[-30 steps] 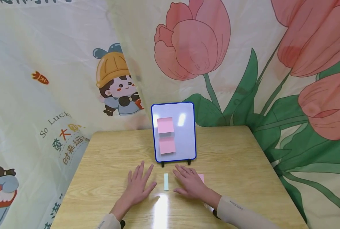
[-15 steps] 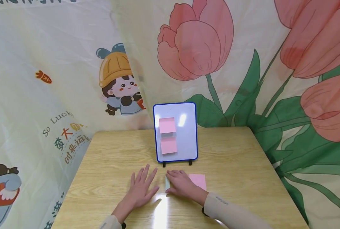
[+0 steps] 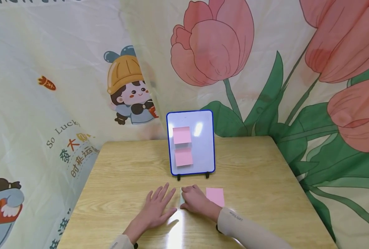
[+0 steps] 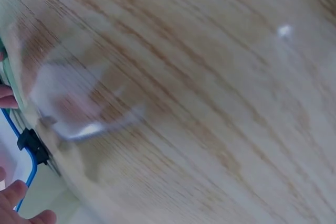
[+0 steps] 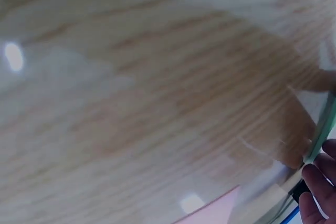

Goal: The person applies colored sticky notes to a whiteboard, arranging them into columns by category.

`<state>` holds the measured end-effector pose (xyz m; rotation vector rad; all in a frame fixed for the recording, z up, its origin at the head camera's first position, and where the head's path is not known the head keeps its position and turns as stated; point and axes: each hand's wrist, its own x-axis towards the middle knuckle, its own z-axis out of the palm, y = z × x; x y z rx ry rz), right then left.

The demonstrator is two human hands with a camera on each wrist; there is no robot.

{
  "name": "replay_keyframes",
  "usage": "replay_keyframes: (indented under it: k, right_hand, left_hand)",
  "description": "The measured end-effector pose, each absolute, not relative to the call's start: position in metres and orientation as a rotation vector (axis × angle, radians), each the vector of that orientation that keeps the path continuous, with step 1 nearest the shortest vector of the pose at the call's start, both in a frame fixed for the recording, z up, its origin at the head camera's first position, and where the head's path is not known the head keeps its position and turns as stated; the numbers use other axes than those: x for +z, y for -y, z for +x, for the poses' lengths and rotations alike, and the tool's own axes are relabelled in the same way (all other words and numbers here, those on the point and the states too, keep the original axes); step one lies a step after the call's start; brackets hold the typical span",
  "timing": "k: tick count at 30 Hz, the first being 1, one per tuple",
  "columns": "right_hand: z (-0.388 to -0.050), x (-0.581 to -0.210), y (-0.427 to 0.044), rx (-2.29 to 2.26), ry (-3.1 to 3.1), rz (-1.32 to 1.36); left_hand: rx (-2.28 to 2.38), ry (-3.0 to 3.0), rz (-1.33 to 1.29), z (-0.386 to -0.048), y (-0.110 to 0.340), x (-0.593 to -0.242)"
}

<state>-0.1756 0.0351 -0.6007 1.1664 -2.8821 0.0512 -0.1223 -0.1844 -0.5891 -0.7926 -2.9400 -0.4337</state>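
The fingers (image 3: pixel 187 190) of the right hand (image 3: pixel 198 200) bend in close over the pale green strip (image 3: pixel 182 198), and from where I sit I can't tell whether they pinch it or only touch it. The strip lies on the wooden table (image 3: pixel 249 162) between the two hands, mostly covered by that right hand. On its other side I see the left hand (image 3: pixel 154 210) with fingers straight and spread wide, holding nothing. Near the right wrist I have a square pink note (image 3: pixel 215 196) flat on the wood. Beyond the hands stands a blue-edged whiteboard (image 3: pixel 203 148) on black feet (image 3: pixel 179 177), an upper note (image 3: pixel 181 135) and a lower note (image 3: pixel 183 157), both pink, on its left half. Behind it hangs a tulip-printed cloth (image 3: pixel 153 31).
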Motion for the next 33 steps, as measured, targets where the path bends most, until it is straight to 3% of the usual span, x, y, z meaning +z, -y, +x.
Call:
replay_keyframes:
  k: [33]
  right_hand:
    - [-0.190, -0.594, -0.042, 0.232, 2.775, 1.280]
  left_hand:
    - [-0.263, 3.111, -0.964, -0.128, 0.175, -0.599]
